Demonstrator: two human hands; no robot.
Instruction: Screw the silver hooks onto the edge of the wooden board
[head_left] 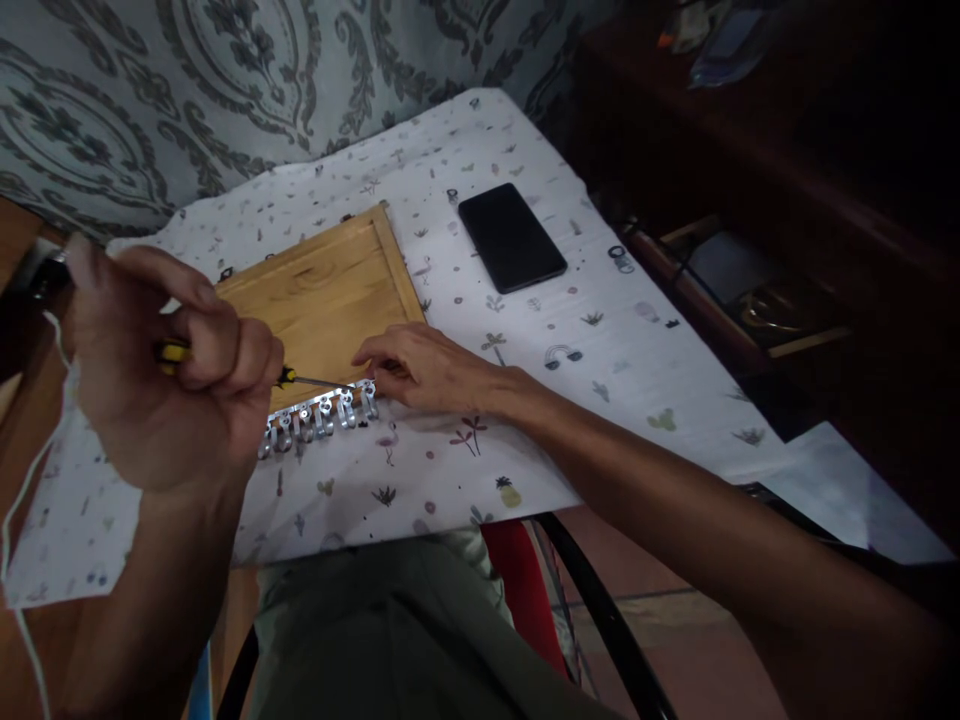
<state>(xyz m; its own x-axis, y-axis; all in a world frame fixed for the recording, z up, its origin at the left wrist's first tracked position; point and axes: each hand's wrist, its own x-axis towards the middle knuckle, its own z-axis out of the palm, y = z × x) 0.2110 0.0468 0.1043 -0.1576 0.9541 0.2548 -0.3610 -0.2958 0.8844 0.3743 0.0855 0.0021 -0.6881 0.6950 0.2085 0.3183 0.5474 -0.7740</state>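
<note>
My left hand is wrapped round the yellow-and-black handle of a screwdriver, its thumb raised. The thin shaft points right, and its tip meets the right part of a silver metal strip with several curved hooks. That strip lies along the near edge of a framed wooden board; its left end is hidden behind my left hand. At the strip's right end, my right hand rests with curled fingers, close to the screwdriver tip. Whatever its fingertips pinch is hidden.
A black smartphone lies to the right of the board on a printed white tablecloth. A patterned curtain hangs behind. At right stands dark furniture with an open drawer. A white cable runs down the left side.
</note>
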